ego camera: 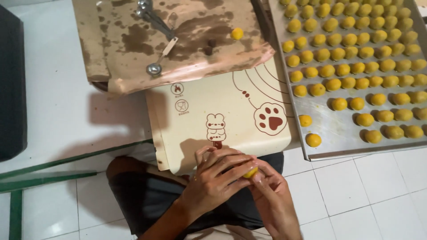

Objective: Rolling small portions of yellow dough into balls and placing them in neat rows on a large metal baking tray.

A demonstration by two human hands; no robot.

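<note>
Your left hand (pixel 213 180) and right hand (pixel 269 191) are pressed together over your lap, just off the near edge of the mat (pixel 222 120). Both close on a yellow dough ball (pixel 250 172), which shows between the left fingers and the right palm. The tray (pixel 338 133) lies beside the mat's right edge, its rows of yellow balls (pixel 351 58) filling the far part; one ball (pixel 313 140) sits at its near left corner. A spoon (pixel 155 66) rests on stained paper (pixel 178 35) at the mat's far edge.
</note>
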